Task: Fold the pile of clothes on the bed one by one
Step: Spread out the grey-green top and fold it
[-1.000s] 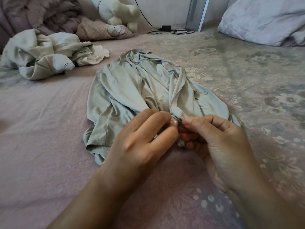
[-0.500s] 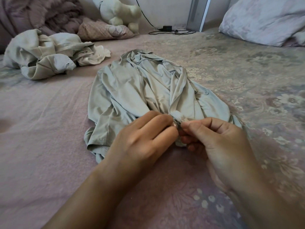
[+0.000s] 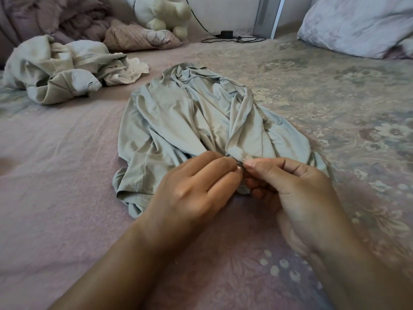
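A pale green zip jacket (image 3: 178, 117) lies crumpled in the middle of the bed (image 3: 55, 175), its hem towards me. My left hand (image 3: 192, 189) and my right hand (image 3: 297, 195) meet at the bottom of the jacket's front opening. Both pinch the hem ends there, fingertips almost touching around a small dark zip part. What lies under the fingers is hidden. A pile of beige clothes (image 3: 60, 68) sits bunched at the far left of the bed.
A cream soft toy (image 3: 163, 14) and a rumpled pink blanket (image 3: 67, 19) lie at the back left. A pale pillow (image 3: 357, 23) is at the back right. A black charger with cable (image 3: 226, 34) lies by the wall.
Both hands stay pinched together at the jacket's hem and have shifted slightly upward with it. The jacket keeps its place.
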{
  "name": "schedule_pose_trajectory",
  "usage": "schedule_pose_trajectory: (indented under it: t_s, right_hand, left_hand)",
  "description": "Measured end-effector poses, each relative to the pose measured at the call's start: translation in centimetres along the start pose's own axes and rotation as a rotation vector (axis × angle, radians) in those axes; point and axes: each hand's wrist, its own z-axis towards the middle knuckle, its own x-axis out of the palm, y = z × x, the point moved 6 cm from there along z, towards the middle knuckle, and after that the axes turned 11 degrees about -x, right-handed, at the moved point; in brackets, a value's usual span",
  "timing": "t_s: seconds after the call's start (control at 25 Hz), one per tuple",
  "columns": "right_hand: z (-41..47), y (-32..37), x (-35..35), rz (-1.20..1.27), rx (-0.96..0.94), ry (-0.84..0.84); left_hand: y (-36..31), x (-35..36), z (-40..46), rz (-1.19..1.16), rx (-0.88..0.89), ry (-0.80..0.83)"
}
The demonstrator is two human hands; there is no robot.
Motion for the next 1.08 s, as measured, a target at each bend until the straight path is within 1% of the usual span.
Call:
schedule_pose_trajectory:
  t_s: [0.12, 0.2, 0.28, 0.32, 0.36, 0.4, 0.44, 0.48, 0.52, 0.56, 0.6, 0.64, 0.68, 0.72, 0.76, 0.84, 0.92, 1.0, 1.04, 1.08]
  right_hand:
    - [0.1, -0.7, 0.3, 0.127, 0.095, 0.047]
    - [0.2, -1.3, 0.5, 0.195, 0.170, 0.061]
    - [0.3, -1.6, 0.4, 0.245, 0.204, 0.023]
    - [0.1, -1.7, 0.4, 0.274, 0.214, -0.007]
    - [-0.1, -1.8, 0.4, 0.305, 0.228, -0.040]
    - [-0.4, -2.0, 0.4, 0.329, 0.247, -0.072]
    - [-0.9, -2.2, 0.5, 0.338, 0.267, -0.097]
    - [-1.4, -2.4, 0.7, 0.325, 0.283, -0.115]
    - [-1.9, -2.3, 0.9, 0.283, 0.294, -0.127]
    - [-2.4, -2.2, 1.0, 0.219, 0.290, -0.144]
    - [-2.7, -1.8, 1.0, 0.147, 0.264, -0.167]
    - [-2.7, -1.3, 0.9, 0.078, 0.218, -0.201]
    - [-2.8, -0.7, 0.7, 0.031, 0.162, -0.234]
    - [-2.8, -0.1, 0.7, 0.011, 0.111, -0.254]
    - [-3.0, 0.3, 0.8, 0.008, 0.077, -0.260]
    - [-3.3, 0.6, 0.9, -0.004, 0.042, -0.246]
    - [-3.5, 0.1, 0.9, -0.011, 0.048, -0.234]
    - [-3.8, -0.5, 0.9, 0.002, 0.082, -0.213]
    - [-3.8, -0.6, 0.9, -0.012, 0.079, -0.196]
    - [-3.8, -0.4, 0.9, -0.045, 0.059, -0.177]
  left_hand:
    - [0.6, -0.1, 0.1, 0.011, -0.049, -0.063]
    - [0.7, -0.4, 0.2, 0.094, -0.109, -0.149]
    - [0.1, -1.0, 0.0, 0.142, -0.206, -0.195]
    - [-0.3, -1.4, -0.3, 0.100, -0.282, -0.183]
    - [-0.6, -1.9, -0.6, 0.010, -0.403, -0.156]
    - [-0.8, -2.4, -1.1, -0.122, -0.594, -0.123]
    - [-0.7, -2.3, -1.7, -0.322, -0.880, -0.074]
    - [-0.8, -1.4, -2.6, -0.604, -1.220, -0.003]
    - [-1.4, 0.0, -3.7, -0.879, -1.521, 0.041]
    - [-2.3, 1.1, -4.3, -1.084, -1.726, 0.062]
    - [-2.8, 1.7, -4.3, -1.197, -1.838, 0.047]
    - [-3.0, 1.8, -4.1, -1.247, -1.906, -0.002]
    - [-2.8, 1.8, -3.7, -1.268, -1.937, -0.083]
    - [-2.4, 1.7, -3.5, -1.290, -1.936, -0.178]
    - [-2.1, 1.6, -3.2, -1.319, -1.915, -0.236]
    - [-2.2, 1.7, -2.6, -1.391, -1.859, -0.253]
    - [-2.6, 2.0, -2.6, -1.375, -1.865, -0.279]
    - [-2.5, 2.1, -3.1, -1.290, -1.865, -0.318]
    - [-2.2, 1.8, -3.3, -1.234, -1.831, -0.321]
    - [-1.8, 1.5, -3.5, -1.119, -1.772, -0.291]
